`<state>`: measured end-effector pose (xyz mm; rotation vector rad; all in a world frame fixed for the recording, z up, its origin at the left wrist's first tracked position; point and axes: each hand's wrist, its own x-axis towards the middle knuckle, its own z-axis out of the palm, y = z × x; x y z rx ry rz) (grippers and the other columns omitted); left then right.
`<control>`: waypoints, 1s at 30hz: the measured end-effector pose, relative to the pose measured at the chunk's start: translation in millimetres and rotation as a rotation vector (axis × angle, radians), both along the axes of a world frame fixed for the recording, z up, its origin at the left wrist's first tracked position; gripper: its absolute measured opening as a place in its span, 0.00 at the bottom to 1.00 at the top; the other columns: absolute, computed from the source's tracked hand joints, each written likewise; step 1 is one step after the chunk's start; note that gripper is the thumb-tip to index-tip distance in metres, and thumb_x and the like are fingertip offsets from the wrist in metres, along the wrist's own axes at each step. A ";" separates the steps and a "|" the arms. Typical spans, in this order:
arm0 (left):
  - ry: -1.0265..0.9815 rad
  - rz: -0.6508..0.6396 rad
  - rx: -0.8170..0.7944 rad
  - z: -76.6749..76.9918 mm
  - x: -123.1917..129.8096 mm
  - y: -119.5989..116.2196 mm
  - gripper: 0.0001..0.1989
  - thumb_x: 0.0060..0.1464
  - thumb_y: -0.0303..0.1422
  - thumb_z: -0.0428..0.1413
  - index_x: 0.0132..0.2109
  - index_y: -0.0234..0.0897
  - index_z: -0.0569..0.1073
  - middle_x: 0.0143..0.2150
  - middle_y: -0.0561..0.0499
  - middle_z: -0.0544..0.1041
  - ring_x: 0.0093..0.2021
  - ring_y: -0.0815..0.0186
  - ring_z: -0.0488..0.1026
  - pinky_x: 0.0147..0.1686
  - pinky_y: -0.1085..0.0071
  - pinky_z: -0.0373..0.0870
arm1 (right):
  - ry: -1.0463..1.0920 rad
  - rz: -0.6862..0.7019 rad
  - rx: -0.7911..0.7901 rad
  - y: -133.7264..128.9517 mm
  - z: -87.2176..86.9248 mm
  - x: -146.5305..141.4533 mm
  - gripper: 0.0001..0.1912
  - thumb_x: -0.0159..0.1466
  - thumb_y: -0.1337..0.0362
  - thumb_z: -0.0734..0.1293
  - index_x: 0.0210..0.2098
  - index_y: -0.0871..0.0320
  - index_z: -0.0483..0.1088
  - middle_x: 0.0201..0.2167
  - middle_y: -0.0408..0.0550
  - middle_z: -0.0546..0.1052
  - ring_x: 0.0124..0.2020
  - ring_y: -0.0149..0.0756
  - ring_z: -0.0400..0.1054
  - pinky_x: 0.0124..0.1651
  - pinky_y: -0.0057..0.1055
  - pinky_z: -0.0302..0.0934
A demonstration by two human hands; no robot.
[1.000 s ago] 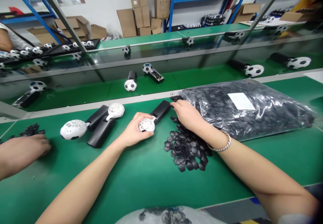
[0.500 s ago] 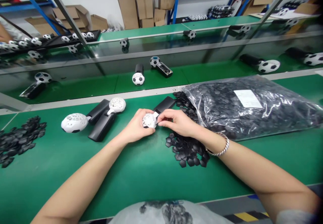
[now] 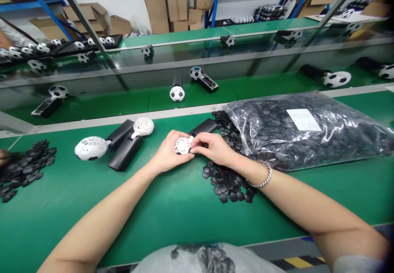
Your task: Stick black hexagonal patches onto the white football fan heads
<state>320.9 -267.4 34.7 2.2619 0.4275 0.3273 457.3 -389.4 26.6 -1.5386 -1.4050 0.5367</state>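
My left hand (image 3: 168, 155) is closed around the white openwork ball head (image 3: 182, 145) of a soccer-ball-shaped device, whose black handle (image 3: 203, 128) points away to the right. Thumb and fingers of my right hand (image 3: 212, 148) pinch a small black piece against the ball's right side; most of it is hidden by the fingertips. Loose black pentagon pieces (image 3: 229, 185) lie just below and beside my right wrist. To the left of my hands are two similar devices, one with a white ball (image 3: 91, 148) and one with a lattice ball (image 3: 143, 126).
A clear plastic bag (image 3: 273, 133) full of black pieces lies at the right. Another heap of black pieces (image 3: 30, 162) is at the left, with another person's hand (image 3: 3, 157) at its edge. Beyond the metal rail, several ball devices (image 3: 177, 94) rest on a green conveyor.
My right hand has come closer in, its fingertips now against the ball's side. Devices on the near conveyor have shifted right. Another person's hand has appeared at the left edge.
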 end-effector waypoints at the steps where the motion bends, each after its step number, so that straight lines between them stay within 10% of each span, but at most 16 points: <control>1: -0.011 0.004 0.009 -0.3 0.2 -1.1 0.22 0.40 0.35 0.61 0.44 0.39 0.67 0.42 0.50 0.66 0.43 0.61 0.67 0.44 0.64 0.65 | -0.014 -0.001 -0.002 -0.2 -0.1 0.4 0.03 0.55 0.67 0.68 0.27 0.60 0.69 0.26 0.41 0.72 0.28 0.27 0.64 0.34 0.24 0.58; 13: -0.059 0.036 0.001 9.6 -0.8 -1.9 0.19 0.38 0.29 0.59 0.42 0.38 0.69 0.41 0.50 0.68 0.42 0.62 0.68 0.44 0.64 0.66 | -0.195 -0.073 -0.031 -1.1 7.5 3.5 0.07 0.57 0.61 0.68 0.30 0.59 0.69 0.29 0.42 0.72 0.27 0.27 0.64 0.32 0.24 0.58; 18: -0.079 0.265 0.072 45.3 25.3 52.7 0.22 0.37 0.33 0.61 0.44 0.38 0.69 0.40 0.51 0.70 0.38 0.62 0.70 0.38 0.65 0.68 | -0.691 -0.322 -0.181 -15.2 22.7 32.6 0.11 0.60 0.58 0.64 0.38 0.59 0.69 0.38 0.50 0.72 0.39 0.38 0.66 0.39 0.31 0.60; 23: 0.004 0.448 0.092 46.9 70.4 126.9 0.26 0.41 0.36 0.59 0.48 0.32 0.65 0.42 0.45 0.71 0.39 0.60 0.71 0.38 0.65 0.68 | -1.058 -0.325 -0.521 -21.7 12.4 53.8 0.12 0.61 0.62 0.63 0.42 0.62 0.70 0.38 0.55 0.73 0.41 0.45 0.65 0.37 0.34 0.59; 30: 0.166 0.405 0.361 40.2 30.4 113.4 0.40 0.34 0.42 0.63 0.55 0.34 0.61 0.56 0.38 0.63 0.58 0.45 0.55 0.54 0.52 0.54 | -0.983 -0.262 -0.564 -17.6 10.2 58.7 0.08 0.62 0.68 0.59 0.35 0.58 0.70 0.35 0.49 0.73 0.37 0.40 0.68 0.31 0.30 0.57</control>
